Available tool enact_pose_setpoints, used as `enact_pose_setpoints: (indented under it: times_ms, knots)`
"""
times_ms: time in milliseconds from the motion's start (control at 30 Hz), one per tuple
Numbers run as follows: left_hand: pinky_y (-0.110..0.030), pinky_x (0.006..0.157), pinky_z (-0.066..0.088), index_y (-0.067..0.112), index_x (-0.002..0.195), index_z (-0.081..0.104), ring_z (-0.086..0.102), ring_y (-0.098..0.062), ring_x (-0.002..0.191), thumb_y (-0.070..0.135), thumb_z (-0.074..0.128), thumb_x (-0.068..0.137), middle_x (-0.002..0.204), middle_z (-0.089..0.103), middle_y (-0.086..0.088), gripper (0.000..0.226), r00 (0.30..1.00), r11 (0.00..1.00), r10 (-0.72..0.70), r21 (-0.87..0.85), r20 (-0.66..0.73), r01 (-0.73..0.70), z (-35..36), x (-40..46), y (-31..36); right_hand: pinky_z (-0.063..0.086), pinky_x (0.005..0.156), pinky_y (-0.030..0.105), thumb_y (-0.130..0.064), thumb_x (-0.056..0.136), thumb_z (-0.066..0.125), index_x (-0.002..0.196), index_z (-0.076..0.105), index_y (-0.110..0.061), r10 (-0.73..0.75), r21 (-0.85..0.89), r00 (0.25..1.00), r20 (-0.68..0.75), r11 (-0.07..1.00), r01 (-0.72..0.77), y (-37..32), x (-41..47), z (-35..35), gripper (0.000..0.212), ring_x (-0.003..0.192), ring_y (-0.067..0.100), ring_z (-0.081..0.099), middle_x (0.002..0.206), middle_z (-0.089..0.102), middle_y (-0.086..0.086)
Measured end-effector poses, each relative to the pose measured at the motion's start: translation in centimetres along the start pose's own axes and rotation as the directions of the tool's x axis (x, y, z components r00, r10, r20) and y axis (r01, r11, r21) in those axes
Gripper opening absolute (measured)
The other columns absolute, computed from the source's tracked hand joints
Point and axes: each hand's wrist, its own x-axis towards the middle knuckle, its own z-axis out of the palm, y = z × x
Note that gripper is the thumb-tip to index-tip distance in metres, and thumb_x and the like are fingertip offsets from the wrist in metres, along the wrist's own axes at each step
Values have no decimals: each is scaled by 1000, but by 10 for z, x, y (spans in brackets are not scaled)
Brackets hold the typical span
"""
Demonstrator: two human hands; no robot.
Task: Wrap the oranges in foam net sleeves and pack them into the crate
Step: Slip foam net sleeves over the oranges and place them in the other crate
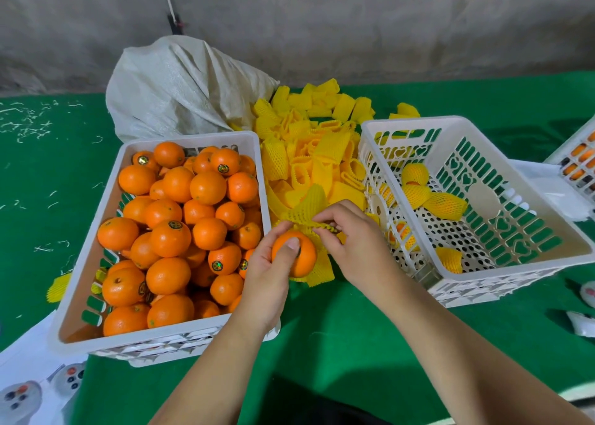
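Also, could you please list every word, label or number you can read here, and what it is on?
No text can be read.
Round stickers on some oranges in the left crate: print too small to read.
Printed sheet at lower left: pictures only, blurred.
Right crate, foam sleeves, sack: no print visible.

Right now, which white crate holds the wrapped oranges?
The right crate, beside the right hand; it holds a few yellow-sleeved oranges. The left crate is piled with bare ones.

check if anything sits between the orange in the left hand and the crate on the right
Only the crate's near-left wall, which the orange must be lifted over. The right hand pinches a foam sleeve beside it. The crate's floor is mostly open.
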Motion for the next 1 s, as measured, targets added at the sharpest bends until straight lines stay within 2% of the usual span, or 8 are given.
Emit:
enact_pose_setpoints:
  times_ms: [100,233,367,533,667,833,900,1000]
  knots:
    - [-47,102,52,48,123,66,65,-18,110,57,77,75,126,65,-4,50,996,999,15,-33,-92,-18,6,1,4,44,79,11,-6,91,75,106,72,-12,-27,-10,1000,-3,1000,27,-3,-9,-4,16,90,0,53,102,60,-8]
    - [-50,112,50,43,144,48,62,-22,130,49,77,88,143,60,-2,63,992,998,32,-46,-122,-37,10,0,9,46,85,16,-6,92,71,108,68,-13,-104,-10,994,17,995,104,-12,-31,7,17,97,11,60,107,59,-4]
    - [-37,102,57,32,151,50,63,-27,133,36,67,99,144,66,-7,56,998,976,-35,-212,50,45,13,-5,12,51,93,37,-2,92,67,109,71,-9,-52,-21,991,-121,999,50,-16,-50,25,19,109,26,60,116,58,5]
    - [-48,116,46,28,153,44,59,-33,137,18,65,96,144,64,-15,61,972,963,-160,-190,171,192,10,-5,6,48,96,19,-2,96,59,114,72,-9,-40,11,985,-170,999,43,-15,-40,16,24,116,18,60,126,58,8]
    - [-52,108,54,23,140,52,68,-33,124,32,88,78,130,70,-14,73,997,997,-77,0,-19,77,8,-1,10,53,92,29,-8,98,52,111,74,-4,-130,-66,977,-172,991,120,-15,-26,5,26,105,22,65,112,68,9]
    - [-53,92,56,24,124,49,68,-30,100,6,74,93,109,70,-13,44,967,1000,5,21,-255,0,13,4,6,51,92,28,-3,95,58,114,67,-10,-310,-55,945,-107,951,305,-25,-36,18,22,100,25,62,112,62,6]
    - [-52,98,57,22,134,48,71,-28,107,16,69,93,116,72,-12,46,974,996,-43,-82,-221,26,18,2,6,52,90,30,-5,94,61,120,65,-10,-223,-11,968,-119,975,223,-25,-36,25,27,99,20,60,116,56,4]
    - [-51,109,53,16,153,44,68,-35,121,29,63,94,137,67,-17,63,991,943,-135,-309,-13,125,21,-3,13,52,94,31,-22,91,65,138,58,-18,157,220,984,-81,966,-136,-26,-34,28,48,104,15,58,125,43,-4]
